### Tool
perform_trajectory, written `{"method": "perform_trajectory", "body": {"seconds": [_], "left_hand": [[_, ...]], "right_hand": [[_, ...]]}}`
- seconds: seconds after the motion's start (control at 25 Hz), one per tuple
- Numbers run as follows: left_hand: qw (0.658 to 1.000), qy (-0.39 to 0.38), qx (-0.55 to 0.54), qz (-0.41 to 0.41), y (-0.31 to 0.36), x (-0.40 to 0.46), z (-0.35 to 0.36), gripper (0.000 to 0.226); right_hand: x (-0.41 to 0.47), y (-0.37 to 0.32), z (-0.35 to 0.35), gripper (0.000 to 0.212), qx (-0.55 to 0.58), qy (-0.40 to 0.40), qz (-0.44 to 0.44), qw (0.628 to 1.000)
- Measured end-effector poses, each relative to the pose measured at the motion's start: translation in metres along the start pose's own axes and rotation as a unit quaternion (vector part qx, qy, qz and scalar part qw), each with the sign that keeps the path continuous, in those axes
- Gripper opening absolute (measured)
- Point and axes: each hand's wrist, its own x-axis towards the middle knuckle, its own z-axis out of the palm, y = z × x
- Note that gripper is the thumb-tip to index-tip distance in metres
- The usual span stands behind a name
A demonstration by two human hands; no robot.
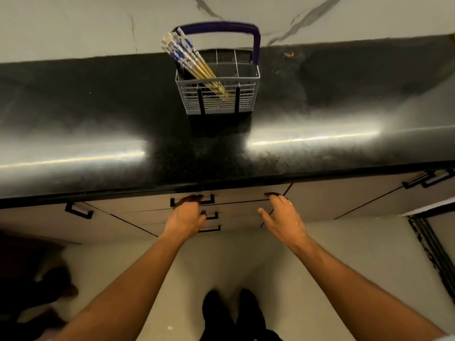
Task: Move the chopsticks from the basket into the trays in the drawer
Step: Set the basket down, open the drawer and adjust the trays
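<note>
A grey plastic basket (242,94) with a blue handle stands on the black countertop (98,107). Several chopsticks (189,57), blue-and-white patterned at the top and yellow lower down, lean to the left in its left compartment. Below the counter's front edge, the top drawer (236,194) is closed, so the trays inside are hidden. My left hand (186,219) reaches the drawer's black handle (210,199), fingers curled over its left part. My right hand (283,216) is spread, fingertips at the drawer front's upper right corner, holding nothing.
Two more drawers with black handles (213,216) lie under the top one. Cabinet doors with black handles flank them on the left (78,210) and right (428,179). A marble wall rises behind the counter. My dark shoes (231,313) stand on the pale floor.
</note>
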Motion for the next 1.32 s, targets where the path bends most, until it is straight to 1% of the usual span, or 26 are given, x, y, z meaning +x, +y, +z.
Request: {"method": "perform_trajectory", "body": {"seconds": [0.08,0.16,0.28,0.44,0.64,0.8,0.92,1.08,1.12,1.2,1.28,1.32], "left_hand": [[0.997,-0.042,0.067,-0.002,0.002,0.025,0.009,0.052],[0.991,-0.076,0.11,-0.003,0.004,0.045,0.017,0.045],[0.992,-0.072,0.098,-0.015,0.002,0.059,0.027,0.032],[0.992,-0.077,0.095,-0.01,-0.003,0.059,0.03,0.034],[0.988,-0.101,0.113,-0.009,-0.001,0.038,0.031,0.03],[0.988,-0.093,0.123,0.006,0.001,0.016,0.031,0.028],[0.989,-0.103,0.108,0.007,-0.001,-0.002,0.034,0.027],[0.99,-0.134,0.052,-0.008,-0.009,-0.052,0.049,0.028],[0.991,-0.131,0.028,-0.01,-0.013,-0.068,0.053,0.029],[0.994,-0.097,-0.04,-0.008,-0.022,-0.108,0.055,0.034],[0.994,-0.037,-0.093,0.031,-0.03,-0.153,0.046,0.033],[0.993,0.007,-0.101,0.061,-0.035,-0.173,0.039,0.032]], "right_hand": [[0.009,0.001,0.007,0.05,-0.013,-0.001,-0.004,1.0],[0.013,0.001,0.011,0.05,-0.023,0.002,-0.003,1.0],[0.017,-0.001,0.012,0.046,-0.031,0.03,-0.007,0.999],[0.013,-0.005,0.011,0.035,-0.012,0.118,-0.019,0.993],[-0.002,-0.005,0.01,0.041,-0.014,0.156,0.005,0.988],[-0.02,-0.001,0.006,0.047,-0.048,0.186,-0.026,0.981],[-0.022,0.005,0.004,0.044,-0.09,0.174,-0.069,0.978],[-0.044,0.022,-0.002,0.033,-0.105,0.114,-0.13,0.979],[-0.058,0.026,-0.002,0.032,-0.103,0.102,-0.141,0.979],[-0.088,0.032,-0.002,0.032,-0.11,0.094,-0.155,0.977],[-0.117,0.036,0.001,0.029,-0.121,0.094,-0.158,0.976],[-0.13,0.038,0.002,0.029,-0.121,0.09,-0.158,0.976]]}}
